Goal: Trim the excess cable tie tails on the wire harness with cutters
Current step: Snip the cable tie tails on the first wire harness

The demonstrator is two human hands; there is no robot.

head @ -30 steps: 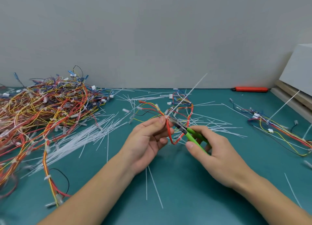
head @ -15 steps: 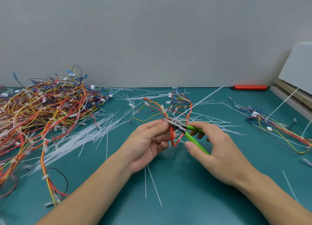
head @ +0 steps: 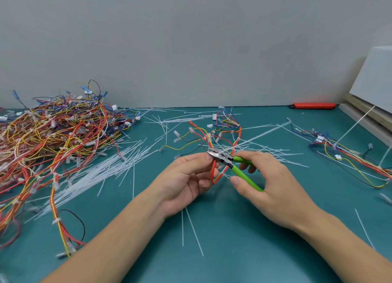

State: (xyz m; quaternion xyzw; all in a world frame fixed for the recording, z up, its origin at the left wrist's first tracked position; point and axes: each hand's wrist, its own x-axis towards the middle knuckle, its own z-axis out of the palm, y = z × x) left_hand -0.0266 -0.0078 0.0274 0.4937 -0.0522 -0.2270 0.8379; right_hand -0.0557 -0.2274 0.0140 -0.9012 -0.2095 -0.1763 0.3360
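Green-handled cutters (head: 234, 166) in the right hand (head: 268, 185): thumb under the lower handle, fingers curled over the upper one, handles spread a little apart. Metal head points left, sitting right at the left fingertips (head: 209, 156). Can't tell whether the blades are closed.

Left hand (head: 186, 180) pinches the harness (head: 220, 142) between thumb and fingers, remaining fingers curled in. A red wire loop (head: 213, 173) hangs between the two hands, just below the cutter head. Harness wires fan up and away from the hands, connectors at the far ends.

One long white tie tail (head: 263, 133) runs from the cutter head up and to the right, past the right hand, blurred.

Both hands are held above the teal mat (head: 233, 251), forearms coming in from the near edge.

Left of the left hand: big harness pile (head: 53, 134), with a spread of cut tails (head: 95, 172) between pile and hand. More tails lie beyond and below the hands. Right of the right hand: another harness (head: 347, 155). Far right at the wall: red tool (head: 312, 105).
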